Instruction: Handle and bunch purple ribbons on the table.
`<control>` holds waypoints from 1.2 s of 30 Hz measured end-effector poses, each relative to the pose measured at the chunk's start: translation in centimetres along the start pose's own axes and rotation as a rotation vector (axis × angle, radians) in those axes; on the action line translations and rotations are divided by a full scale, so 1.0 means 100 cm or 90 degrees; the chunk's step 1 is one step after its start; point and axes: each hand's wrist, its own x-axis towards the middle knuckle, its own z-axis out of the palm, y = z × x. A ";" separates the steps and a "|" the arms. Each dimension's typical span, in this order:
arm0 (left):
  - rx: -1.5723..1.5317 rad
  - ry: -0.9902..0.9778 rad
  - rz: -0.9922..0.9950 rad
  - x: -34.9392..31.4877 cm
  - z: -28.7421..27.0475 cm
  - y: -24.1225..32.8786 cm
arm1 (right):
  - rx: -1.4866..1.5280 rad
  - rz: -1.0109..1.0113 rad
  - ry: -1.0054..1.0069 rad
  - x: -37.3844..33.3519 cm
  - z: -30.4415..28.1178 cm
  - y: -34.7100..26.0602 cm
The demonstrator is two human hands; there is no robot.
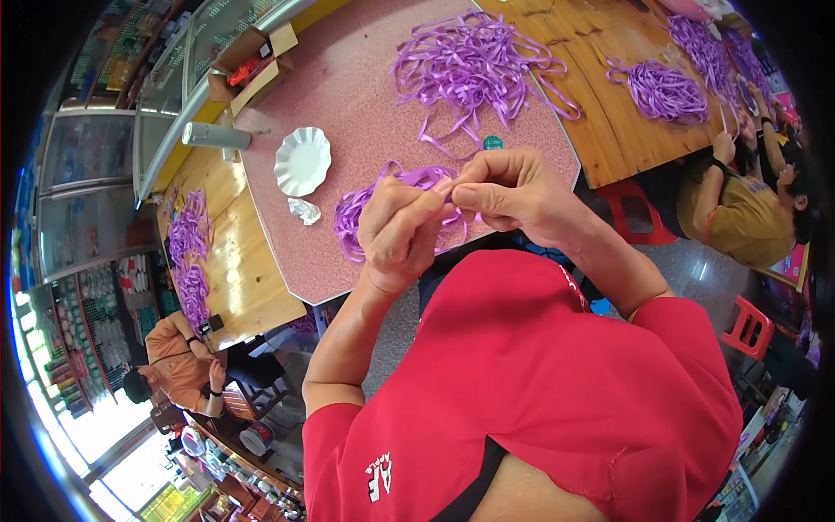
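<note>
Over the near edge of the pink speckled table (326,261), my left hand (398,228) and my right hand (520,193) meet fingertip to fingertip. Both are closed in a pinch on a thin purple ribbon, of which only a little shows between the fingers. Right below and behind them lies a loose heap of purple ribbon (350,217), partly covered by my left hand. A larger tangle of purple ribbon (461,65) spreads farther back, with loose loops trailing toward my right hand.
Left on the table are a white scalloped plate (303,162), crumpled tissue (303,210), a grey cylinder (216,136) and an open carton (258,74). Wooden tables (600,139) adjoin with more ribbon (661,91). People sit at left (174,352) and right (739,209), near red stools (748,328).
</note>
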 end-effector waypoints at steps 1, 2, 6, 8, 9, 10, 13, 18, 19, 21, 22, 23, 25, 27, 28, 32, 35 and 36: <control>-0.001 0.000 -0.020 -0.003 0.000 -0.002 | -0.016 -0.026 0.002 0.002 0.002 0.004; -0.004 -0.002 -0.018 -0.004 0.002 -0.003 | -0.030 -0.053 0.006 0.004 0.002 0.007; -0.037 -0.016 -0.176 -0.011 0.004 0.004 | -0.044 -0.069 0.052 0.008 0.003 0.015; -0.082 -0.030 -0.237 -0.014 0.007 0.011 | -0.075 -0.144 0.074 0.007 0.004 0.016; -0.180 -0.010 -0.327 -0.015 0.010 0.017 | -0.076 -0.143 0.073 0.008 0.003 0.018; -0.279 0.011 -0.416 -0.015 0.012 0.022 | -0.116 -0.195 0.089 0.009 0.002 0.022; -0.309 0.005 -0.483 -0.011 0.014 0.025 | -0.180 -0.251 0.093 0.009 0.003 0.021; -0.182 -0.048 -0.457 -0.015 0.010 0.018 | -0.318 -0.306 0.077 0.007 0.004 0.014; -0.182 -0.048 -0.457 -0.016 0.009 0.016 | -0.358 -0.335 0.077 0.008 0.002 0.015; -0.175 -0.053 -0.472 -0.018 0.008 0.014 | -0.397 -0.364 0.079 0.011 -0.001 0.016; -0.176 -0.054 -0.472 -0.018 0.009 0.014 | -0.459 -0.452 0.082 0.013 -0.003 0.018; -0.132 -0.044 -0.424 -0.018 0.009 0.014 | -0.521 -0.540 0.085 0.015 -0.004 0.019; -0.089 -0.035 -0.376 -0.018 0.010 0.013 | -0.522 -0.526 0.088 0.013 -0.002 0.019; -0.052 -0.018 -0.336 -0.019 0.013 0.013 | -0.523 -0.513 0.093 0.012 -0.003 0.019; -0.052 -0.020 -0.336 -0.019 0.013 0.013 | -0.521 -0.515 0.088 0.012 -0.005 0.019; -0.046 -0.016 -0.347 -0.020 0.017 0.016 | -0.523 -0.531 0.078 0.012 -0.007 0.023; -0.082 0.022 -0.378 -0.021 0.025 0.020 | -0.525 -0.604 0.100 0.015 -0.005 0.026; -0.107 0.041 -0.396 -0.021 0.026 0.020 | -0.524 -0.603 0.101 0.016 -0.005 0.026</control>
